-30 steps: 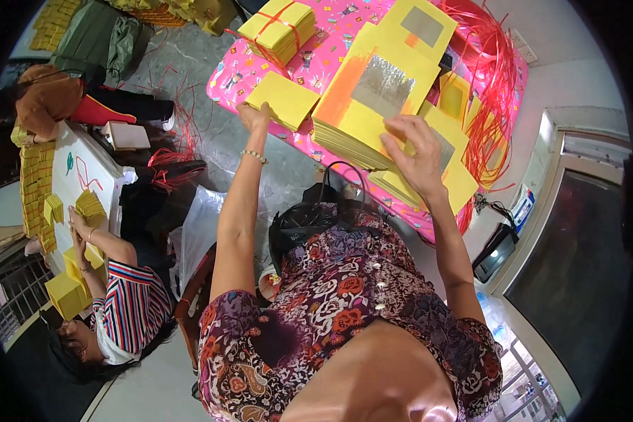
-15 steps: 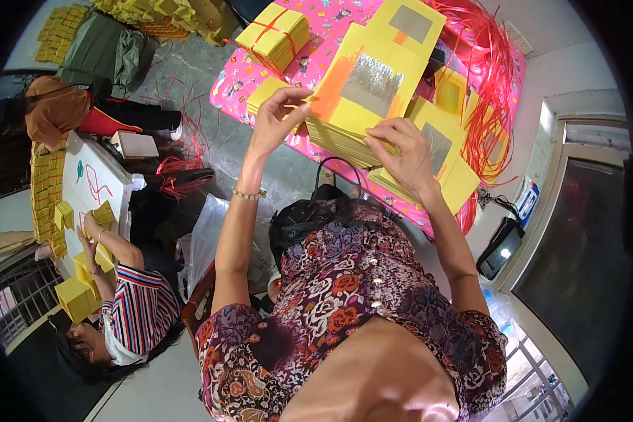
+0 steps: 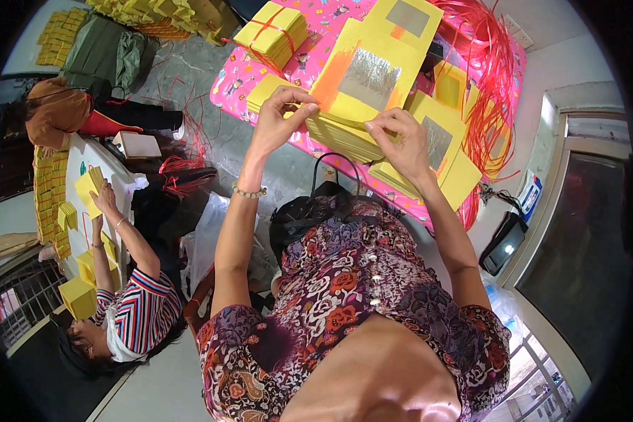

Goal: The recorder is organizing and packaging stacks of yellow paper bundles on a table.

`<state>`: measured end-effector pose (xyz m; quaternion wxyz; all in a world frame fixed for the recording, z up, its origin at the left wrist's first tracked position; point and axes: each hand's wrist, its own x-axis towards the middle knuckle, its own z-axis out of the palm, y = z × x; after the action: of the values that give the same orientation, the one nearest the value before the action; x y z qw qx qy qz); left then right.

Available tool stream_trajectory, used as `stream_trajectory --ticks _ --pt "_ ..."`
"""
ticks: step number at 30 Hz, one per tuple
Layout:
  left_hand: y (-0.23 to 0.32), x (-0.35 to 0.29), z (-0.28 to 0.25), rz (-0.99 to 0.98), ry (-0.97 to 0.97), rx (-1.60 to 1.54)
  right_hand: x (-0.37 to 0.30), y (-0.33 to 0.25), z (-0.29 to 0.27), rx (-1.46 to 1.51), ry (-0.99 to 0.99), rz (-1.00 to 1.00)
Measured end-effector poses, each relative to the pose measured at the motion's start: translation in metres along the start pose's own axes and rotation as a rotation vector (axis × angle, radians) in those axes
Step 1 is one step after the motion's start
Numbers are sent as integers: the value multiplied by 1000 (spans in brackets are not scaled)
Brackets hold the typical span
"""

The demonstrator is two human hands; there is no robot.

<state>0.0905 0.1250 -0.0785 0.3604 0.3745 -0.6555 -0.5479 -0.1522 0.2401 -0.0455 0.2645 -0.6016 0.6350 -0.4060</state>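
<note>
On the pink patterned tablecloth [image 3: 226,86] in front of me stands a thick stack [image 3: 344,141] of yellow joss paper. Its top sheet [image 3: 369,79] has a silver foil patch and an orange streak. My left hand [image 3: 278,125] pinches that sheet's near left corner between thumb and fingers. At the near right corner, my right hand [image 3: 406,146] has thumb and forefinger closed on the same edge, which bends slightly up. More joss paper [image 3: 409,20] with foil lies behind the stack. Another pile [image 3: 439,137] sits right beside my right hand, its sheets fanned out.
A yellow bundle [image 3: 273,36] tied with red ribbon rests at the table's far left. Loose red ribbons [image 3: 487,105] spill over the right side. A black bag [image 3: 295,225] is by my lap. At left, a person in stripes [image 3: 144,313] handles yellow paper by a white table [image 3: 116,169].
Both my hands stay at the sheet's near edge, which now curls a little. The person in stripes has lifted a yellow bundle farther from themselves over the white table.
</note>
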Motion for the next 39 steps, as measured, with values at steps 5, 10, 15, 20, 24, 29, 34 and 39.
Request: stream_trajectory --ticks 5,10,15,20,24,29,34,39 --pt "3 0 -1 -42 -22 24 0 2 2 32 17 25" --pt "7 0 0 -83 -40 28 -1 4 4 27 23 36" --pt "2 0 -2 -114 -44 11 -1 3 5 34 31 30" --pt "23 4 2 44 -8 276 -1 1 2 -104 105 -106" --pt "62 13 14 462 53 776 5 4 -5 -130 164 -194" --pt "68 30 36 595 111 882 25 4 -14 -120 212 -178" --pt "68 35 66 692 97 874 65 19 -27 -126 308 -147" --pt "59 44 84 631 -152 859 103 43 -31 -197 325 -125"
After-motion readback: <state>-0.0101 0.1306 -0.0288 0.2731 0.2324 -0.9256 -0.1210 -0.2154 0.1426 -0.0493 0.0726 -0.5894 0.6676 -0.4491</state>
